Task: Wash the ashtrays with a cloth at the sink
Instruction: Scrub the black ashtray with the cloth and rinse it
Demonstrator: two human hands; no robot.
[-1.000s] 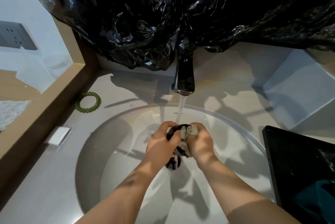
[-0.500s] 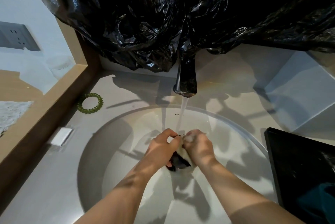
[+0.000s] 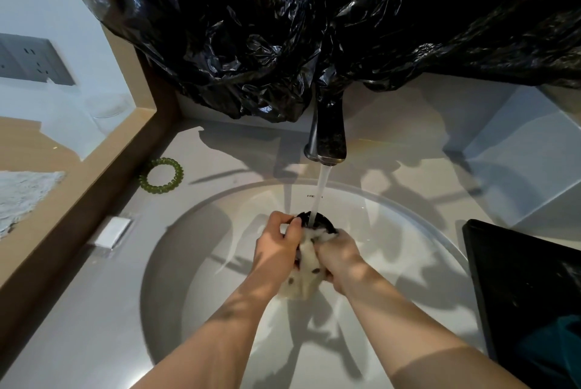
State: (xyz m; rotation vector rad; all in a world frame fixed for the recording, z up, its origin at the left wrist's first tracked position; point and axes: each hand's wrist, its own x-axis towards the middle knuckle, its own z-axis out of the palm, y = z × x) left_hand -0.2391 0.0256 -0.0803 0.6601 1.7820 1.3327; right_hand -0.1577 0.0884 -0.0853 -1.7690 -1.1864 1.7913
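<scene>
Washing looks midway: one black ashtray is under the tap stream over the sink, centre frame; no other ashtrays show. The left hand curls its fingers round the rim. The right hand clutches the wet cloth against it, both forearms reaching up from the bottom edge.

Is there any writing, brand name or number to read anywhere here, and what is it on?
"FRE": small dark print on the back wall of the sink. Only these first letters can be made out, and not with certainty; the water stream crosses the rest.
No text shows on the ashtray, the cloth, the tap or the wall socket.
</scene>
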